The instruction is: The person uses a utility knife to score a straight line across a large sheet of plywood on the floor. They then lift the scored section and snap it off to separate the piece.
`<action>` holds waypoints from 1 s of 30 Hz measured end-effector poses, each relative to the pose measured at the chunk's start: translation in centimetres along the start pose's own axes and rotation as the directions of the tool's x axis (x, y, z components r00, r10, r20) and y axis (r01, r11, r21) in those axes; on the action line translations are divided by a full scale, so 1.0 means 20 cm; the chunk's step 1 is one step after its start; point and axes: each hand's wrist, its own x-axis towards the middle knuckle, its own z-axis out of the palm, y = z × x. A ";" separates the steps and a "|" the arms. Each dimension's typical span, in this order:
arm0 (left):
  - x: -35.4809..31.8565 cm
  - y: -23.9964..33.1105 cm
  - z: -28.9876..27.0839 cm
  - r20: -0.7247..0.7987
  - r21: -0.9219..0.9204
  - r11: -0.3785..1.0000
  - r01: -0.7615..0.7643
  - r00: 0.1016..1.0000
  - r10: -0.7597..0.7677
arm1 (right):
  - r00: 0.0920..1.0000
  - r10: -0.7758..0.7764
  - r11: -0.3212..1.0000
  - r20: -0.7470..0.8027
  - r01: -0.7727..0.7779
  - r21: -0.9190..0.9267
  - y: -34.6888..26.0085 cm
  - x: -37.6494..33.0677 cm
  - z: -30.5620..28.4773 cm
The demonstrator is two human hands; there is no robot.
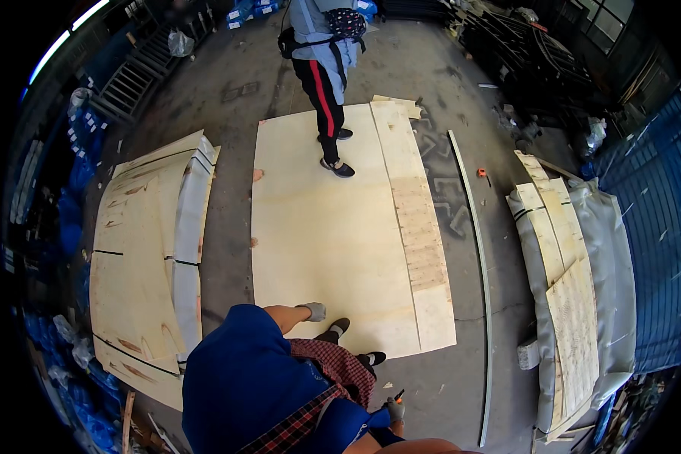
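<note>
A pale cream plywood sheet [333, 227] lies on the grey concrete floor [234, 250]. Both hands wear grey gloves, left hand [314, 311] and right hand [394, 409]. The sleeve [242, 371] is deep blue over red plaid cloth [333, 371]. A co-worker's trousers [321, 94] are black with a red stripe.

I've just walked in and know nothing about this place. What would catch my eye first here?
The big pale plywood sheet flat on the concrete floor mid-picture, with another person standing at its far end. The wearer's gloved left hand hangs over its near edge; the right hand holds a small tool low down. Stacks of thin wood sheets lie left and right.
</note>
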 end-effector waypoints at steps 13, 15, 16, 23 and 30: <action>0.93 0.56 0.26 -0.145 -0.182 0.960 -0.214 0.971 0.189 | 0.997 -0.056 0.998 -0.061 0.057 0.018 0.23 0.91 -0.40; 1.21 0.61 0.33 -0.149 -0.088 0.949 -0.302 0.946 0.287 | 0.989 -0.061 0.996 -0.134 0.052 -0.070 0.33 1.15 -0.44; 1.33 0.66 0.31 -0.116 -0.057 0.947 -0.317 0.944 0.310 | 0.973 -0.093 0.984 -0.212 0.056 -0.171 0.44 1.34 -0.45; 2.33 0.45 0.45 -0.069 -0.001 0.954 -0.299 0.952 0.298 | 0.885 -0.239 0.746 -0.400 -0.096 -0.659 0.81 2.15 -0.42; 3.20 0.13 0.30 -0.231 -0.228 0.958 -0.173 0.966 0.119 | 0.889 -0.252 0.667 -0.382 -0.126 -0.734 0.85 2.67 -0.38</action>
